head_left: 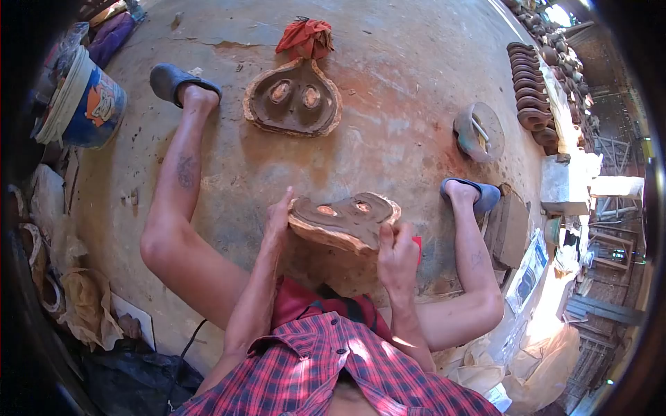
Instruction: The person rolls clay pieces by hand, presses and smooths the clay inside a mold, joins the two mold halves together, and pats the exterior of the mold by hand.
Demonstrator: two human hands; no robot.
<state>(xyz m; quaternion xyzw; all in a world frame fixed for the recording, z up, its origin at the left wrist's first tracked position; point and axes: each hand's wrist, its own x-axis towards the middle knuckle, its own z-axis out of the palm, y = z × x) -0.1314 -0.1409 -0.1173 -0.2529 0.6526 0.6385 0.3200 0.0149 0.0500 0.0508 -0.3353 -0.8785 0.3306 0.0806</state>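
Observation:
Between my hands, above the floor, a clay-lined mould half [340, 223] is held tilted; dark clay lines its inside around two pale raised ovals. My left hand [279, 216] grips its left end, thumb pointing up. On the right end, my right hand [397, 258] is closed round the edge, with a bit of red material [417, 251] showing beside it. Farther forward, a second mould half [293, 97] lies on the floor, also lined with dark clay around two pale ovals. A red cloth [305, 38] touches its narrow top end.
A white and blue bucket [87, 100] stands at the left. On the right are a round bowl [479, 133] with a stick-like tool in it and a row of dark clay pieces [528, 87]. Crumpled plastic bags [544, 364] lie at lower right. My sandalled feet rest either side.

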